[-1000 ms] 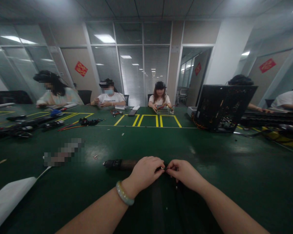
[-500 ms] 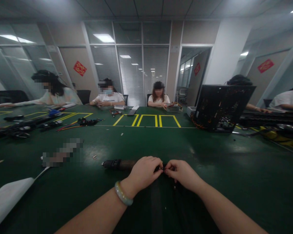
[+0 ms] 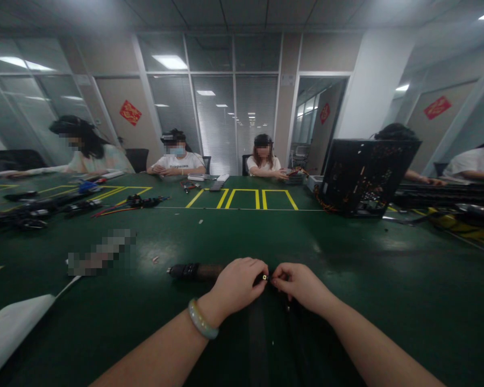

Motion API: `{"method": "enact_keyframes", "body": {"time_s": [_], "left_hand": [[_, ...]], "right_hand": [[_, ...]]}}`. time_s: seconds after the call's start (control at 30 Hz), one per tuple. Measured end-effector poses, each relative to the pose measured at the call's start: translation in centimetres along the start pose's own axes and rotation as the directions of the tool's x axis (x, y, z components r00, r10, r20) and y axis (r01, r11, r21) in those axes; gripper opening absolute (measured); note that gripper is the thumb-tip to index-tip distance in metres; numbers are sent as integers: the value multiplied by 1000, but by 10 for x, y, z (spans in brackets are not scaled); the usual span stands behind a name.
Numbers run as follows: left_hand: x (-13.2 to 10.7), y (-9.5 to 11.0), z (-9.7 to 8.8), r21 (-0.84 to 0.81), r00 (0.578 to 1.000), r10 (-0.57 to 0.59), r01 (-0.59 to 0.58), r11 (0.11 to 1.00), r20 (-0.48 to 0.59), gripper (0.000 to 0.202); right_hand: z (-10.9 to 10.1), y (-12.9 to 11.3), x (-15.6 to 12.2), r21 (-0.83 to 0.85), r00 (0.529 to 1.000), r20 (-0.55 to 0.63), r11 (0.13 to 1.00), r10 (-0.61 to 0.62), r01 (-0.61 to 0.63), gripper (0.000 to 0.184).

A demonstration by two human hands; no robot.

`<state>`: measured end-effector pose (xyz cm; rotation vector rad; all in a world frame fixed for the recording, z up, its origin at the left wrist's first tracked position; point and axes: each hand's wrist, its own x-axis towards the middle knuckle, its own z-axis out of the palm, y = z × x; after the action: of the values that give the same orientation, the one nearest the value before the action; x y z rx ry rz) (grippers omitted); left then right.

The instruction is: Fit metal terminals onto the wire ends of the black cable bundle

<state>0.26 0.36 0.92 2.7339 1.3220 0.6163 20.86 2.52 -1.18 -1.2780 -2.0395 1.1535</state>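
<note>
My left hand (image 3: pixel 242 280) is closed in a pinch, with a jade-like bangle (image 3: pixel 202 319) on its wrist. Between its fingertips shows a small dark connector-like piece (image 3: pixel 265 277) with a square, yellowish end. A dark cylindrical thing (image 3: pixel 204 272) with a ribbed black end lies on the green table, running left from behind that hand; whether the two are joined is hidden. Just to the right, my right hand (image 3: pixel 296 280) is closed too, thumb and forefinger pressed together close to the piece. What it holds is too small and dark to name. Below its fingers glints a small shiny spot (image 3: pixel 288 307).
The green table (image 3: pixel 226 236) carries yellow tape outlines. At left lie black cables (image 3: pixel 48 207) and a white sheet-like thing (image 3: pixel 20 328). A black metal case (image 3: pixel 367 177) stands at right. Several people sit around the far side, one person (image 3: pixel 264 161) handling parts.
The small piece in my left fingertips has turned, so its yellowish square end faces me. A slight gap shows between it and my right fingertips. Both hands stay nearly in place.
</note>
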Motion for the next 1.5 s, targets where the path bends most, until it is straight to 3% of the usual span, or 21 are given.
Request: {"method": "enact_keyframes", "body": {"time_s": [0.83,1.2,1.5], "left_hand": [[0,-1,0,8,1000,-17,17,1000,18,12],[2,-4,4,17,1000,24,-25,1000,15,9],[1,-6,7,-5,1000,28,-28,1000,2,8]], "right_hand": [[-2,-2,-3,-111,1000,22,994,7,-5,21],[4,3,0,-115,1000,-26,993,-9,6,16],[4,-9,-5,-259,991,-99,964,-92,64,11]]}}
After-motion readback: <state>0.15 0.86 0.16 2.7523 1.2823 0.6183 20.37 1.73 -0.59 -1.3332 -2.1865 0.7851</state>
